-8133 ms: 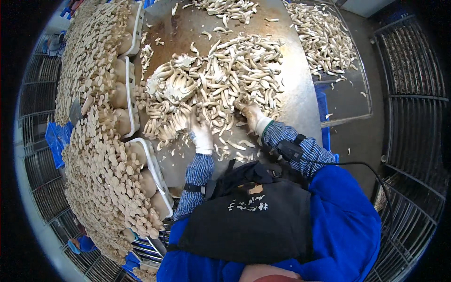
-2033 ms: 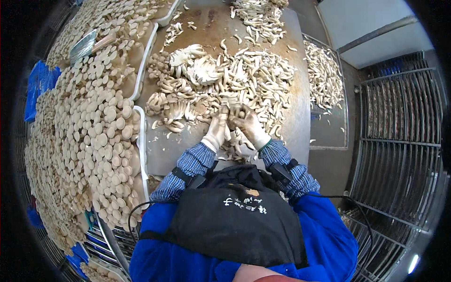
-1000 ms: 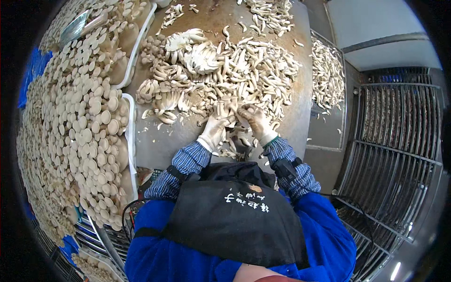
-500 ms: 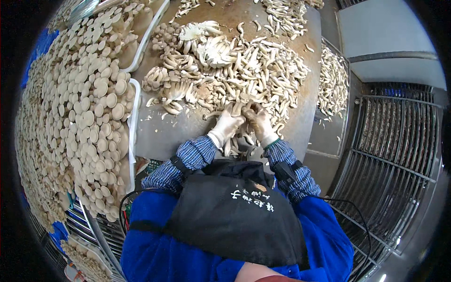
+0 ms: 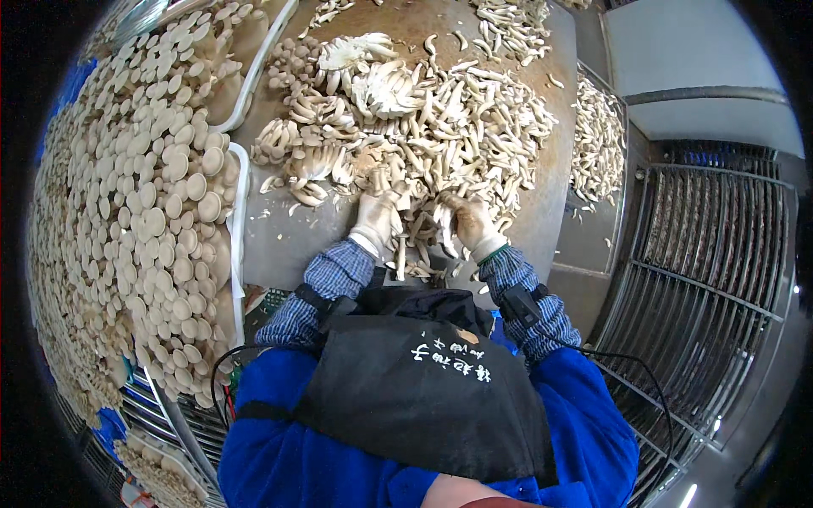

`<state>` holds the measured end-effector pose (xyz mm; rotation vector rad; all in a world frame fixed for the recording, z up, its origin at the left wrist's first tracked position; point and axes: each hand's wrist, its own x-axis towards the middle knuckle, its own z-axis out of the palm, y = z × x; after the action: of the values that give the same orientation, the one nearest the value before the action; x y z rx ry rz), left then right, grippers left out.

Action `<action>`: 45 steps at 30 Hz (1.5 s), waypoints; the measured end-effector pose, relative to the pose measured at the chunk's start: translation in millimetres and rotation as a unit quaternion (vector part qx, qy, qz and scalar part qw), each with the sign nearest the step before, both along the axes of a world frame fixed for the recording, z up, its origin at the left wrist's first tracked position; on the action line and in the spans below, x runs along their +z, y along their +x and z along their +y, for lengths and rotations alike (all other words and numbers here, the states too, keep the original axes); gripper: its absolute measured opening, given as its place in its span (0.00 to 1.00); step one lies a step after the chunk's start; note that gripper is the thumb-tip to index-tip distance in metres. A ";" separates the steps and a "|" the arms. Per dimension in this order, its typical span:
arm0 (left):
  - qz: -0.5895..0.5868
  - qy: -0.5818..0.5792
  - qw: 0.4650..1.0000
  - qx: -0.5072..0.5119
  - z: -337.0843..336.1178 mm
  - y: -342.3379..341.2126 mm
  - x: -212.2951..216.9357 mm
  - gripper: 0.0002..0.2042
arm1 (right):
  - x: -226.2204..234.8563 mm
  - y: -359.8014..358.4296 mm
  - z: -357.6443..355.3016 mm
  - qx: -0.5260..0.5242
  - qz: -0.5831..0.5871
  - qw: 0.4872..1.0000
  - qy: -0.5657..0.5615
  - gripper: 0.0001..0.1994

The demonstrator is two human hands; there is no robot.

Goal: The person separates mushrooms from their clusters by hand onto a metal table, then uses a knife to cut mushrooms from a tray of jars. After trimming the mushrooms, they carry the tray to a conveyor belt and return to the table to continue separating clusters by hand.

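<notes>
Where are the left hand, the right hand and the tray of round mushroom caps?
left hand (image 5: 375, 222), head view, back of the gloved hand.
right hand (image 5: 468, 222), head view, back of the gloved hand.
tray of round mushroom caps (image 5: 240, 222), head view, white right rim.

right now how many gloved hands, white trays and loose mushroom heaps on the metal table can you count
gloved hands: 2, left hand and right hand
white trays: 2 in view
loose mushroom heaps: 2, the other further right
total: 6
</notes>
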<state>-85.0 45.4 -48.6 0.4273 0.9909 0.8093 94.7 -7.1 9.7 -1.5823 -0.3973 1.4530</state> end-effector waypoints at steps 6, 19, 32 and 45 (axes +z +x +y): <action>-0.125 0.006 0.992 -0.003 4.4 -6.9 5.8 0.18 | 9.8 12.4 21.3 -0.083 -0.167 0.982 0.026 0.28; -0.072 -0.013 0.996 -0.045 -0.1 9.4 5.7 0.18 | 15.4 -41.5 5.3 0.296 -0.430 0.841 0.144 0.17; 0.070 0.099 0.992 -0.030 81.1 -56.4 -3.7 0.16 | 8.8 -16.2 37.3 0.045 -0.572 0.806 0.145 0.25; 0.037 0.091 0.995 -0.007 67.1 -77.4 -51.4 0.19 | -40.7 -11.5 42.6 0.388 -0.511 0.766 -0.043 0.26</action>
<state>-162.4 112.5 -100.0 0.6241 0.9843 0.8804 83.2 35.4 -31.0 -2.3399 -1.8160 0.9617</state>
